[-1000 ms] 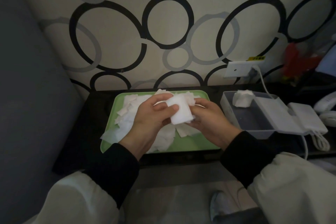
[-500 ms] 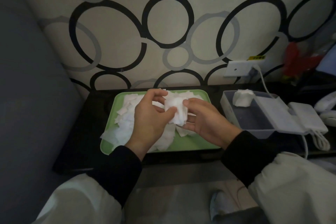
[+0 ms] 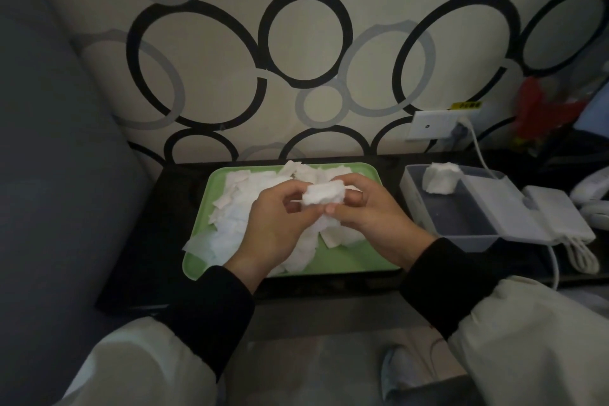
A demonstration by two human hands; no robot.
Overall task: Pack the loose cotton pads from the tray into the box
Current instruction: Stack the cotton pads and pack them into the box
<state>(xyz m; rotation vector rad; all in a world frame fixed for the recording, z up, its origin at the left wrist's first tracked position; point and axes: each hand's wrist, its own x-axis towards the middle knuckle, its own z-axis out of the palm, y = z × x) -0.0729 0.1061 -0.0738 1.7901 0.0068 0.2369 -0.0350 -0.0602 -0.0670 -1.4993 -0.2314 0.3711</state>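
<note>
Both hands are holding a small white stack [image 3: 323, 196] of fluffy pads over the green tray [image 3: 346, 260], left hand [image 3: 280, 224] and right hand [image 3: 372, 211] pinching it; loose pads [image 3: 240, 208] are lying heaped below, another stack [image 3: 441, 179] sitting in the box [image 3: 461, 224]

Two hands [image 3: 276, 224] [image 3: 374, 212], one tray [image 3: 346, 262], one box [image 3: 461, 219].

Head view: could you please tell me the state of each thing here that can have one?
Green plastic tray, holding a loose pile of white cotton pads.
Small stack of white cotton pads, held above the tray by left hand and right hand.
Grey plastic box, open, one pad stack in its far corner.
Box lid, flipped open to the right.
</note>
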